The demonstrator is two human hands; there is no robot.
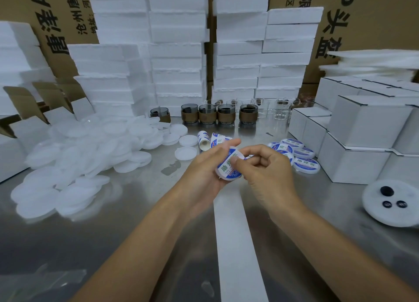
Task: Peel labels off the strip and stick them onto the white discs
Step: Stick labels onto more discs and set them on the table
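Steel bench, labelling: left hand [205, 165] and right hand [271, 165] both grip one white disc [230, 176].
The left hand's fingers curl round the disc's rim from the left. The right hand pinches the same disc, with its thumb flat on the blue label [226, 165] and its other fingers curled in. The disc is held above the stainless-steel table [136, 233], over the bare white backing strip [235, 245] that runs to the near edge. The label roll [204, 140] lies just behind the hands. Left: a loose pile of unlabelled discs [86, 152]. Right: a cluster of labelled discs [297, 152] beside white cartons [362, 131]. Rear: a row of brown-sleeved glass cups [208, 114], stacked foam blocks [179, 52] and printed cardboard boxes [56, 18].
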